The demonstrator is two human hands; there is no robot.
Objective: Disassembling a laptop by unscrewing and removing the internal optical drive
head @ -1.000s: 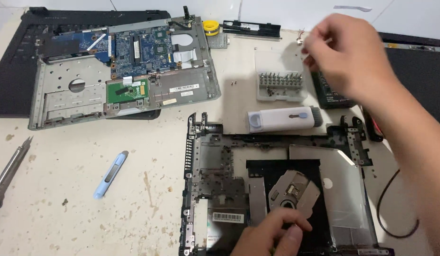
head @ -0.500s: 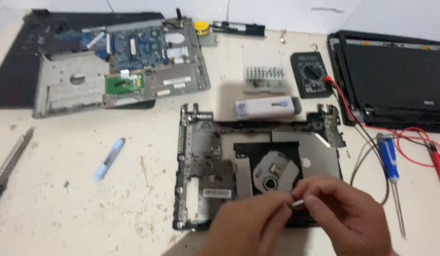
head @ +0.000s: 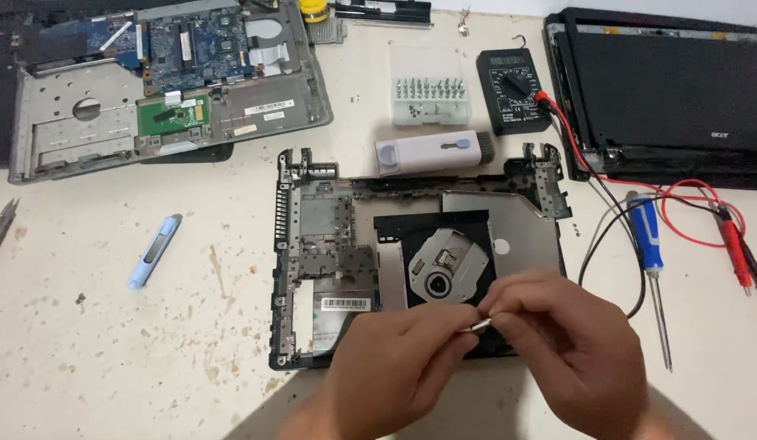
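1. Pinching a small silvery piece [head: 478, 327], possibly a screwdriver bit, between the left hand [head: 403, 358] and right hand [head: 570, 338], both grasping it at its ends.
2. Hovering over the near edge of the laptop base [head: 313, 244], close to the optical drive [head: 443, 265].
3. Lying beyond: white cleaning tool [head: 431, 153], bit case [head: 431, 96], multimeter [head: 513, 88].

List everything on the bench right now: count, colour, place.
small metal part: 1, silver, pinched between both hands
laptop base: 1, black, centre
optical drive: 1, silver and black, in the base
opened laptop chassis: 1, grey with blue board, top left
bit set: 1, clear case, top centre
multimeter: 1, black, red and black leads
screen panel: 1, black, top right
screwdriver: 1, blue, right
pen-shaped tool: 1, light blue, left
left hand: bottom centre
right hand: bottom right
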